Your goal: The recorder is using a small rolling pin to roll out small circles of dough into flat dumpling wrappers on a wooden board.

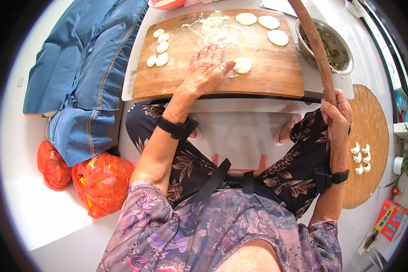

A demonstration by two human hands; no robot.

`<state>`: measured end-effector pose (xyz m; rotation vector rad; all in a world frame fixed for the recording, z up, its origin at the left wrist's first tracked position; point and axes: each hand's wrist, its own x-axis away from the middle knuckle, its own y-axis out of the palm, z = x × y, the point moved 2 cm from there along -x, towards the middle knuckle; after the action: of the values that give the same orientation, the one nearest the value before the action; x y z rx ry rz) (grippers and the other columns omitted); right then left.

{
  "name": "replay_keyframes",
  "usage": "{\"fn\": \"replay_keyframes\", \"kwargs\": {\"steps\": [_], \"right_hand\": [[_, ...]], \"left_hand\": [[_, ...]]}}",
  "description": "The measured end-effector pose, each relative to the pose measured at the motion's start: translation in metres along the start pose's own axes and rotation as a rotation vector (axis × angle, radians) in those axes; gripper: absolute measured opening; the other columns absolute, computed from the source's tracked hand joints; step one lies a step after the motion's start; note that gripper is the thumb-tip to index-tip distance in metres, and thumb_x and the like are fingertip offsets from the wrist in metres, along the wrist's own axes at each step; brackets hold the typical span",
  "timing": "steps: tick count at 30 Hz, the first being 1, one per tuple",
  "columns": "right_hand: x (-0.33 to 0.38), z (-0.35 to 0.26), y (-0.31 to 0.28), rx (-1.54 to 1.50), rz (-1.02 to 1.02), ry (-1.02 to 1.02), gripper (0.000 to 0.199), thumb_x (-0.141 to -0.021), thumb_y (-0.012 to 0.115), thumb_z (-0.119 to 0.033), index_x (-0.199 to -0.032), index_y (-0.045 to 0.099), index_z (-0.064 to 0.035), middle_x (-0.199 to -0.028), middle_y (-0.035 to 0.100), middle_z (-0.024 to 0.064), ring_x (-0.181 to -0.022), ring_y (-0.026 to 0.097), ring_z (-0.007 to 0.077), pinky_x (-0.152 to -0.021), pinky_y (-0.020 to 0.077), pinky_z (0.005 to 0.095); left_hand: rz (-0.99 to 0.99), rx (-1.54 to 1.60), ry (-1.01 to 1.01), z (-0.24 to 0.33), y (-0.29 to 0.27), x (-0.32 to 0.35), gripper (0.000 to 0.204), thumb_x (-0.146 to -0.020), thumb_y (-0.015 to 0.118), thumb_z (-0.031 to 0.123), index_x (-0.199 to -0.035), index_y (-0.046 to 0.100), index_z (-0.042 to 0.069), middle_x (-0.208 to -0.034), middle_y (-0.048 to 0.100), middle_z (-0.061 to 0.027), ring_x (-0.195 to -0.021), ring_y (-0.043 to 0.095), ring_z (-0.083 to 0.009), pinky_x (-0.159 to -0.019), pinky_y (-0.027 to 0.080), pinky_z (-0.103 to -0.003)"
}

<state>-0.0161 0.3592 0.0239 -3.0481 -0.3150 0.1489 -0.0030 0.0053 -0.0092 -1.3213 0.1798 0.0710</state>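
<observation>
- Two hands of mine are busy: my left hand [207, 68] lies palm down on the wooden board [267, 79], fingers spread, its fingertips touching a small flattened dough round [242, 65] near the middle of the board.
- My right hand [336, 119] is off the board's right edge, its grip wrapped tight around the lower end of a long wooden rolling pin [316, 47], which slants up and away across the metal bowl of green filling [344, 50].
- Three thin rolled wrappers [263, 25] lie along the far edge of the board, beside a patch of loose flour [215, 27].
- Five small dough pieces [159, 47] sit in a loose column at the board's left end.
- Folded dumplings [361, 158] rest on a round woven mat [371, 118] by my right wrist.
- Left of the worktop, a blue jacket [81, 63] hangs above two orange plastic bags [88, 177].
</observation>
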Motion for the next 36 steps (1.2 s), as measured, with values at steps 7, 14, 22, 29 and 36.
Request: {"fn": "replay_keyframes", "kwargs": {"steps": [7,14,22,29,36], "right_hand": [[0.001,0.001,-0.001,0.021,0.005,-0.007,0.033,-0.083,0.063,-0.02,-0.109,0.057,0.0009,-0.071,0.051,-0.0026,-0.054,0.041,0.0023,-0.047,0.0296,0.0169],[0.002,-0.006,0.0,0.046,-0.02,0.001,0.034,-0.083,0.062,-0.02,-0.11,0.057,0.0011,-0.071,0.051,-0.0025,-0.054,0.042,0.0024,-0.047,0.0301,0.0168],[0.002,-0.003,-0.001,0.026,-0.006,-0.001,0.034,-0.084,0.062,-0.019,-0.111,0.057,0.0013,-0.072,0.052,-0.0023,-0.056,0.042,0.0023,-0.048,0.0306,0.0166],[0.003,-0.004,0.002,0.021,-0.024,0.025,0.035,-0.083,0.063,-0.018,-0.112,0.057,0.0013,-0.072,0.052,-0.0027,-0.056,0.042,0.0019,-0.049,0.0304,0.0162],[0.004,-0.005,-0.003,0.032,-0.037,0.027,0.035,-0.083,0.063,-0.017,-0.112,0.057,0.0015,-0.073,0.052,-0.0031,-0.057,0.042,0.002,-0.049,0.0305,0.0165]], "left_hand": [[0.027,0.056,0.101,0.039,-0.02,0.014,0.075,-0.099,0.034,0.055,-0.144,0.034,-0.004,-0.15,0.032,-0.0254,-0.143,0.023,-0.0376,-0.117,0.014,-0.048],[0.074,-0.03,0.261,0.067,0.003,0.034,0.074,-0.098,0.037,0.053,-0.142,0.035,-0.007,-0.149,0.032,-0.0279,-0.143,0.023,-0.0383,-0.117,0.013,-0.047],[0.136,0.457,0.068,0.056,-0.032,0.028,0.074,-0.101,0.034,0.051,-0.141,0.032,-0.011,-0.147,0.03,-0.0329,-0.141,0.023,-0.0446,-0.116,0.016,-0.047],[0.052,0.027,0.227,0.069,0.014,0.021,0.081,-0.095,0.043,0.055,-0.143,0.03,-0.009,-0.15,0.027,-0.0301,-0.142,0.022,-0.0419,-0.117,0.015,-0.047],[0.068,0.017,0.236,0.07,0.007,0.023,0.075,-0.095,0.048,0.047,-0.141,0.033,-0.01,-0.148,0.031,-0.0301,-0.141,0.026,-0.0402,-0.117,0.019,-0.045]]}}
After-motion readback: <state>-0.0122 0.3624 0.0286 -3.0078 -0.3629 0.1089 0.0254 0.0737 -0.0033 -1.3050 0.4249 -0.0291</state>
